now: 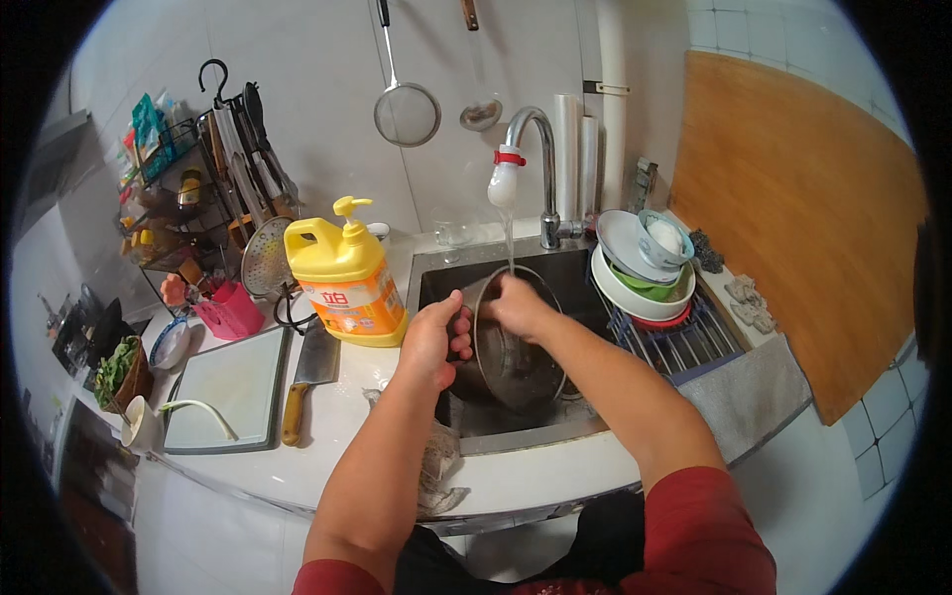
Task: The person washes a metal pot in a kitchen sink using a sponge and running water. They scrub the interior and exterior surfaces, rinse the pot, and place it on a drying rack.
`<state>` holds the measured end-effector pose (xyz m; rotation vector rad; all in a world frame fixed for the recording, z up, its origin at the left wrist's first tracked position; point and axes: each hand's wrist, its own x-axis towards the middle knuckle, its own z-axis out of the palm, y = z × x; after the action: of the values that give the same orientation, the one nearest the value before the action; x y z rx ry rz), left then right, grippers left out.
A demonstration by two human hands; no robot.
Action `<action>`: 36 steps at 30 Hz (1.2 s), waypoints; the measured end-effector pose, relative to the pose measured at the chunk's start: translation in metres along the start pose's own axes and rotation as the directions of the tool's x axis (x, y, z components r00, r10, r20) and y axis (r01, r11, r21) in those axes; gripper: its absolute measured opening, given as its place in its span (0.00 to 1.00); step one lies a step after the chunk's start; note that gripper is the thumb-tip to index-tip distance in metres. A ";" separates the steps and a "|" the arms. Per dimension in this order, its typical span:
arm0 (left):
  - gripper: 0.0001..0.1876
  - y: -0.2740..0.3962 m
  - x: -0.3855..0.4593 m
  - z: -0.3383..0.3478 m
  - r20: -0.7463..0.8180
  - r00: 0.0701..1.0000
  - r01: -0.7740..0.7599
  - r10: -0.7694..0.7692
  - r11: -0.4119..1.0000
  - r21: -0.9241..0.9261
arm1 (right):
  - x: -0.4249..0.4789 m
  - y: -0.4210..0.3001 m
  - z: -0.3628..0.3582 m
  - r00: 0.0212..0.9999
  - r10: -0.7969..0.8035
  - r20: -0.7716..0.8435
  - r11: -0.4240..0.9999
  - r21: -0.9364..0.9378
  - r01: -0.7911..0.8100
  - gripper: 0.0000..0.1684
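A dark metal pot [513, 372] is tilted inside the sink [532, 444], its mouth turned towards the tap. My left hand [439, 331] grips it at the left side, apparently by a handle that my fingers mostly hide. My right hand [520, 309] reaches into the mouth of the pot, slightly blurred; its fingertips are hard to make out, and whether they hold anything is unclear. From the white nozzle [503, 184] of the curved chrome faucet [549, 160], water runs down into the pot beside my right hand.
Stacked bowls [641, 290] stand on a drying rack [662, 346] over the sink's right side. Left are a yellow detergent jug [346, 279], a cleaver [316, 361] and a cutting board [223, 387] with a scallion piece [201, 407]. A rag [440, 461] hangs at the counter's front edge.
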<state>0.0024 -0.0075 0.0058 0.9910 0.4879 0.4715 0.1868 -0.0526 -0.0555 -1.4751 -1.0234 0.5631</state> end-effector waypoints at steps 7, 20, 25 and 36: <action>0.12 -0.002 -0.005 0.010 0.035 0.968 -0.251 0.250 0.934 0.253 | -0.027 0.038 -0.020 0.678 0.571 0.462 0.364 -0.883 0.296 0.21; 0.11 -0.003 -0.007 0.018 -0.091 0.963 -0.223 0.255 0.937 0.270 | -0.025 -0.017 -0.058 0.827 0.553 0.102 0.271 -0.961 -0.062 0.30; 0.14 0.001 -0.003 0.005 -0.226 0.974 0.006 -0.031 0.994 -0.109 | -0.016 -0.031 -0.057 0.922 0.084 -0.379 0.701 -0.635 -0.325 0.28; 0.13 0.002 -0.004 0.005 -0.123 0.992 -0.016 -0.008 0.982 -0.190 | 0.069 -0.001 -0.095 0.656 -0.135 -0.742 0.913 -0.351 -0.208 0.50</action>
<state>0.0013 -0.0123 0.0108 0.7812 0.5413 0.5748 0.2988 -0.0449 -0.0217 -1.8622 -0.4294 -0.2985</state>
